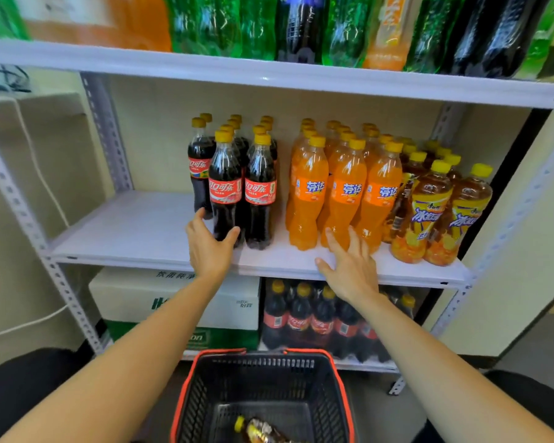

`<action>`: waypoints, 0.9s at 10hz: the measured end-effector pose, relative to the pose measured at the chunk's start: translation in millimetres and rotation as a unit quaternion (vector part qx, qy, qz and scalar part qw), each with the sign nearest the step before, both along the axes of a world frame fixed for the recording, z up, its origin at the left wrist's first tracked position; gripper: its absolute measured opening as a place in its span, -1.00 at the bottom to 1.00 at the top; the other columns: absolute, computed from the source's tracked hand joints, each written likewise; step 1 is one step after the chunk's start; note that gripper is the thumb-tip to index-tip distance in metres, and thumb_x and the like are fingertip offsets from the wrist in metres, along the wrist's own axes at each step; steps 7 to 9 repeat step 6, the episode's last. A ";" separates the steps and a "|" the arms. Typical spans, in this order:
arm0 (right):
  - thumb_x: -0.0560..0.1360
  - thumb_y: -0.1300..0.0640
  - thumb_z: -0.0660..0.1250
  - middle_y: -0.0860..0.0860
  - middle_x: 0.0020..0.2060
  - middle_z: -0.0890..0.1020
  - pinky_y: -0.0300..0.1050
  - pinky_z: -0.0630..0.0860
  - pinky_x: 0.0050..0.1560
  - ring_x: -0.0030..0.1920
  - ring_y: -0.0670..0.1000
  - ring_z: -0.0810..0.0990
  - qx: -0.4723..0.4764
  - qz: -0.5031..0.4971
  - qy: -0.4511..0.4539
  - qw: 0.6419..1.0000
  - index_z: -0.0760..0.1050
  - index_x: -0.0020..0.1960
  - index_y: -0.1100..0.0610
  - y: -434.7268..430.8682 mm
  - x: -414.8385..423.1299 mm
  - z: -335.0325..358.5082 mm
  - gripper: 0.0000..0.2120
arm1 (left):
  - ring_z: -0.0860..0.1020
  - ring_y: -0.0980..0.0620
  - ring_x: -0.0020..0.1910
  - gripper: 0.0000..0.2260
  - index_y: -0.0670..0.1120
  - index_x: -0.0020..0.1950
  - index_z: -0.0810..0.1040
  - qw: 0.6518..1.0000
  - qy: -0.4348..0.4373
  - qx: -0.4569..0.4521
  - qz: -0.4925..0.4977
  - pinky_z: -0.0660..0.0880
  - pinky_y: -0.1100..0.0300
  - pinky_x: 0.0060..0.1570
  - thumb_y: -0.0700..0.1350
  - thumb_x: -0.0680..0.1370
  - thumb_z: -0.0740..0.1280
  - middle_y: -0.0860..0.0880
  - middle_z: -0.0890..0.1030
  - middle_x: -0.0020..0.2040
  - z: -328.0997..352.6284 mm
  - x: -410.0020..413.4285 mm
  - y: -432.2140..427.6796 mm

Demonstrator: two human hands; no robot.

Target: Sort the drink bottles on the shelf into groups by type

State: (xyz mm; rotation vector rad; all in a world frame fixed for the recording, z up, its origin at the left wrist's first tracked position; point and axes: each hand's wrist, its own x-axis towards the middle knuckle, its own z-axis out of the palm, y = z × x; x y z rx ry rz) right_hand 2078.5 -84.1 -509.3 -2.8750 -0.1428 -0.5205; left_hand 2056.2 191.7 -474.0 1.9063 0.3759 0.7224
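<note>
The front cola bottle stands upright on the middle shelf, its base clasped between thumb and fingers of the nearer left hand, while the right hand, fingers straight, touches the orange soda bottles.

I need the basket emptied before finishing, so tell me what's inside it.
One tea bottle with a yellow cap lies on its side on the floor of the basket. The picture's lower edge cuts off the near part of the floor, so anything there is unseen.
</note>
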 end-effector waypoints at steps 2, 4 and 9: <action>0.58 -0.37 0.11 0.01 0.61 -0.08 0.27 0.23 0.47 0.58 0.20 0.00 -0.013 -0.011 0.042 0.999 -0.13 0.61 -0.24 3.2 -3.1 11.4 -0.29 | 0.62 -0.06 0.22 -0.42 0.07 0.46 0.41 0.996 0.032 0.047 -0.074 0.55 -0.09 0.19 0.08 0.50 0.53 -0.01 0.63 0.31 0.3 13.6 26.7; 0.57 -0.38 0.16 -0.01 0.63 -0.21 0.29 0.12 0.53 0.61 0.21 -0.12 0.016 -0.004 0.134 0.991 -0.19 0.62 -0.24 5.2 -8.4 30.0 -0.22 | 0.62 -0.05 0.15 -0.40 -0.02 0.45 0.44 0.991 0.038 0.022 -0.126 0.56 -0.08 0.21 0.04 0.48 0.57 -0.04 0.62 0.29 2.8 11.0 36.1; 0.55 -0.26 0.33 0.03 0.65 -0.05 0.16 0.07 0.56 0.62 0.20 -0.01 0.051 0.072 0.145 0.985 -0.03 0.65 -0.16 -16.7 -22.5 57.5 -0.19 | 0.60 -0.03 0.07 -0.50 -0.05 0.41 0.50 0.985 0.041 0.068 -0.151 0.56 0.00 0.14 -0.08 0.50 0.55 0.08 0.57 0.20 13.3 -10.9 51.2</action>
